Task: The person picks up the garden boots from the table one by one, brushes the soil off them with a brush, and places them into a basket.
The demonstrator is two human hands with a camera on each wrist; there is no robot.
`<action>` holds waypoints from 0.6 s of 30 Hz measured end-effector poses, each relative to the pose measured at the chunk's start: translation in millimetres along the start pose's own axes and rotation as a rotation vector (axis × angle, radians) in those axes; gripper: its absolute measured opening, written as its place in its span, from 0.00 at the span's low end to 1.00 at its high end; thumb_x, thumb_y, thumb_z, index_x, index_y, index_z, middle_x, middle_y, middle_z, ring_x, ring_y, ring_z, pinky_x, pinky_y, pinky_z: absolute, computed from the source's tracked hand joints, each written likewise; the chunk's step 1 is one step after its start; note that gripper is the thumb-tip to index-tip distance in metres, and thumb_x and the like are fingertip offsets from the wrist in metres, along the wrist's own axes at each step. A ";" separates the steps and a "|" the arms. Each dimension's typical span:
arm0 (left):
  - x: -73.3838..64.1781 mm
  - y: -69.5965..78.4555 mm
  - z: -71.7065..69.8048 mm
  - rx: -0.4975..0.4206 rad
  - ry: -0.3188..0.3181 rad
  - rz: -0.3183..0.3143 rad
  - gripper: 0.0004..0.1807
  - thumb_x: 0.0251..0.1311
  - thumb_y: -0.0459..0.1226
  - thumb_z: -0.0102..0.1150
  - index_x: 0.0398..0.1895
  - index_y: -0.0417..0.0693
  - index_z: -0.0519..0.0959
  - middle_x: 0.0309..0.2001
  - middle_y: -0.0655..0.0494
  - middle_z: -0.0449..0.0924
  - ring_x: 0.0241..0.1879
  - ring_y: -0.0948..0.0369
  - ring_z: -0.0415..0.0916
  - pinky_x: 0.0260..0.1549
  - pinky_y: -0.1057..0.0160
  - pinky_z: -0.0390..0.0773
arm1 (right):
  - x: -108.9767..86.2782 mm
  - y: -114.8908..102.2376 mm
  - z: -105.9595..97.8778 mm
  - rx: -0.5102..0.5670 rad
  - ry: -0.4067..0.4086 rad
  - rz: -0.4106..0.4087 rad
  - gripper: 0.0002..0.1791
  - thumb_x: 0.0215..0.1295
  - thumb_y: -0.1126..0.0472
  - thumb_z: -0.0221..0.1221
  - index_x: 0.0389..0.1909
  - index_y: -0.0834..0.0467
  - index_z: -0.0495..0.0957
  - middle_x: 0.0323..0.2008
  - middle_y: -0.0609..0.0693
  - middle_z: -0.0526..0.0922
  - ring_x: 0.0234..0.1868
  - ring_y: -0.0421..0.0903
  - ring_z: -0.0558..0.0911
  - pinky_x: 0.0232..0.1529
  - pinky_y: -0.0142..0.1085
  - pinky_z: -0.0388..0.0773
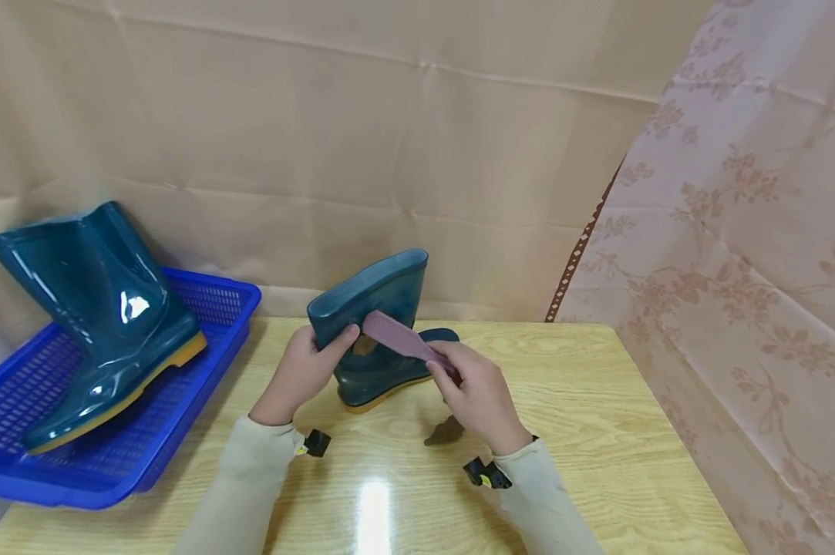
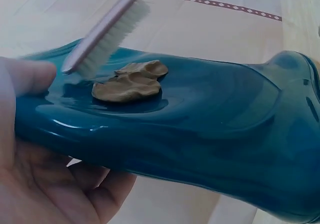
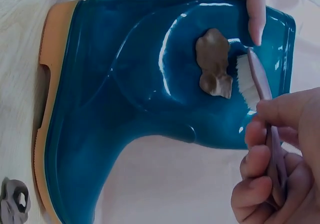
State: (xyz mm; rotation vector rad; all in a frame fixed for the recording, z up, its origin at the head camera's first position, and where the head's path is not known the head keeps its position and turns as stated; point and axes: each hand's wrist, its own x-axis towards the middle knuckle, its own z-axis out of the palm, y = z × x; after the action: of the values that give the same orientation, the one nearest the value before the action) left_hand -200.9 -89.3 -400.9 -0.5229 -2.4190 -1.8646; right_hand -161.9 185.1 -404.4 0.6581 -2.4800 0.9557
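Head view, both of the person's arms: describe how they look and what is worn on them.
The left hand and right hand wear no gloves. The left sleeve and right sleeve are long, plain and pale cream. Beside each cuff sits a small black block with a touch of yellow.

Table (image 1: pixel 639 462): shiny wood-grain. Boot (image 3: pixel 145 73), far edge: smooth, glossy, rubber-like. Brush (image 1: pixel 396 335): matt plastic-looking back, fibrous bristles (image 3: pixel 245 86). Lump (image 3: pixel 212 58): matt, clay-like. Basket (image 1: pixel 56 491), left edge: smooth perforated plastic. Backdrop (image 1: pixel 473 177): creased cloth.
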 end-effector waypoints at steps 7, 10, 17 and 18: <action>-1.5 1.6 3.8 0.026 0.034 -0.027 0.23 0.78 0.51 0.53 0.58 0.42 0.80 0.44 0.48 0.83 0.41 0.54 0.76 0.45 0.53 0.76 | -1.2 -1.8 4.7 -0.001 -0.058 -0.014 0.14 0.76 0.59 0.61 0.59 0.53 0.83 0.36 0.40 0.82 0.27 0.37 0.73 0.25 0.30 0.71; -1.2 5.6 4.5 0.034 0.048 -0.064 0.24 0.77 0.53 0.53 0.52 0.40 0.80 0.33 0.51 0.74 0.33 0.54 0.70 0.35 0.56 0.70 | -1.8 -1.6 4.7 0.001 -0.084 0.047 0.14 0.75 0.58 0.61 0.59 0.52 0.83 0.36 0.39 0.81 0.28 0.38 0.74 0.25 0.31 0.72; 0.8 8.8 2.0 0.027 0.053 -0.133 0.26 0.76 0.55 0.53 0.41 0.38 0.75 0.21 0.59 0.54 0.19 0.60 0.54 0.22 0.58 0.62 | -0.5 -0.6 -3.1 0.065 -0.150 0.186 0.14 0.74 0.59 0.62 0.58 0.51 0.84 0.31 0.41 0.79 0.26 0.39 0.74 0.23 0.31 0.71; 0.9 8.9 1.6 0.030 0.053 -0.136 0.26 0.76 0.55 0.53 0.41 0.38 0.76 0.20 0.59 0.54 0.19 0.60 0.54 0.22 0.58 0.62 | -0.2 -0.3 -4.3 0.076 -0.161 0.198 0.14 0.75 0.59 0.62 0.58 0.51 0.84 0.29 0.41 0.78 0.25 0.39 0.74 0.23 0.31 0.71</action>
State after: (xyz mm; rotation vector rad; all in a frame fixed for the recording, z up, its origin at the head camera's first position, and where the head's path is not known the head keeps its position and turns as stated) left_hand -198.9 -85.6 -392.9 -0.3103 -2.5013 -1.8625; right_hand -160.7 187.9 -401.4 0.5393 -2.7023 1.1135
